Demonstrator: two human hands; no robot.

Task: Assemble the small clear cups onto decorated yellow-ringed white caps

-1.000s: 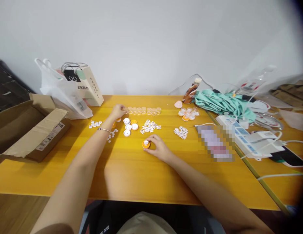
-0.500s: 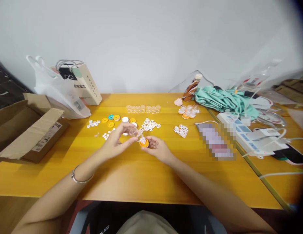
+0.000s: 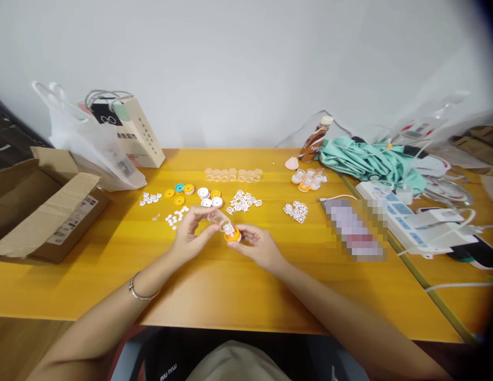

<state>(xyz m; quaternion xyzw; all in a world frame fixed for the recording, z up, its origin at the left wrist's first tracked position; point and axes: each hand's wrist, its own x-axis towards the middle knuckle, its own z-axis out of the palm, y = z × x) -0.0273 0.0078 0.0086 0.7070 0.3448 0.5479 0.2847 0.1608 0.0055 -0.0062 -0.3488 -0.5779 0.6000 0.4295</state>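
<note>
My left hand (image 3: 196, 231) pinches a clear plastic cup (image 3: 218, 218) by its sides, its mouth tilted toward the right. My right hand (image 3: 256, 243) grips an orange round base (image 3: 232, 236) with a small pale piece standing on it. The cup's mouth meets this piece, partly around it. Behind the hands lie white lacy pieces (image 3: 243, 201) and white round bases (image 3: 216, 202). Small white discs (image 3: 177, 216) are scattered left of my left hand. Several clear cups (image 3: 232, 174) stand in a row farther back.
An open cardboard box (image 3: 77, 222) and a white plastic bag (image 3: 91, 145) are at the left. Right are capped pieces (image 3: 308, 180), more lacy pieces (image 3: 296, 211), a bottle (image 3: 315, 139), a blurred phone (image 3: 354, 228), a green umbrella (image 3: 357, 161) and a power strip (image 3: 393, 217).
The clear cup has moved right and down onto the pale piece on the orange base. My left hand has shifted slightly right; both hands keep their hold.
</note>
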